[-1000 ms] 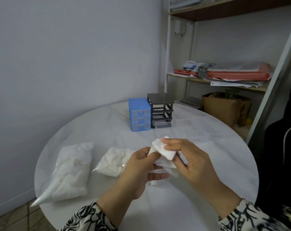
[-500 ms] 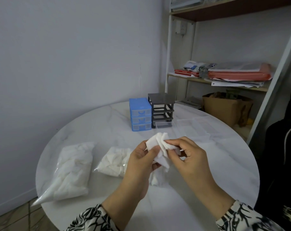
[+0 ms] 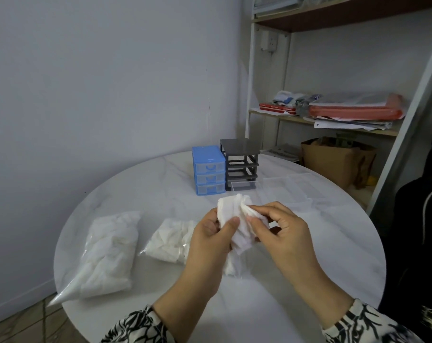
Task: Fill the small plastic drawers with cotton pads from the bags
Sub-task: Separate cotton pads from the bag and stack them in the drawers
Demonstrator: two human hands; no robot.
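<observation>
Above the middle of the round white table (image 3: 296, 288), my left hand (image 3: 210, 241) grips a small stack of white cotton pads (image 3: 231, 210). My right hand (image 3: 281, 229) pinches the stack's right side with thumb and fingers. Two clear bags of cotton pads lie on the table's left: a large one (image 3: 108, 251) and a smaller one (image 3: 171, 240) partly behind my left hand. A blue three-drawer unit (image 3: 208, 173) stands at the back with its drawers in. Beside it stands a dark grey frame (image 3: 241, 164) with empty slots. Clear plastic drawers (image 3: 288, 191) lie on the table to its right.
A shelf unit (image 3: 333, 120) with papers, books and a brown paper bag stands behind the table on the right. A plain wall runs along the left. A dark bag or chair (image 3: 422, 243) is close to the table's right edge.
Both hands have lifted the cotton pads slightly and turned them. The stack now stands more upright between my fingers, and my right hand has shifted its pinch to the right side.
</observation>
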